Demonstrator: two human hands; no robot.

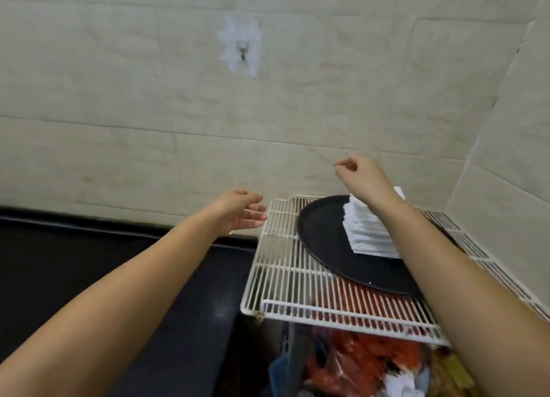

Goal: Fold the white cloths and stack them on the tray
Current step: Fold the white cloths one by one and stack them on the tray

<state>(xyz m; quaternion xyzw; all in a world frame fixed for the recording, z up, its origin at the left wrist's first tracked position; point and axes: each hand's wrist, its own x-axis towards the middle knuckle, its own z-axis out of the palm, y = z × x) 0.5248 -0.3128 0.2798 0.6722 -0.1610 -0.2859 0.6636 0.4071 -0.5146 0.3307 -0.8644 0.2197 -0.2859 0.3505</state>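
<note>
A tall stack of folded white cloths point(369, 230) stands on a round black tray point(321, 239). The tray lies on a white wire rack point(285, 277). My right hand point(357, 173) hangs in the air above and behind the stack, its fingers curled with nothing visible in them; my right forearm hides the stack's right side. My left hand point(238, 210) floats just left of the rack's back corner, fingers loosely spread and empty. No loose cloth is in view.
A black counter point(89, 262) runs along the left below a beige tiled wall point(268, 99) with a small metal hook point(242, 51). Under the rack sits a bin with red plastic bags point(366, 358) and crumpled paper. A side wall closes the right.
</note>
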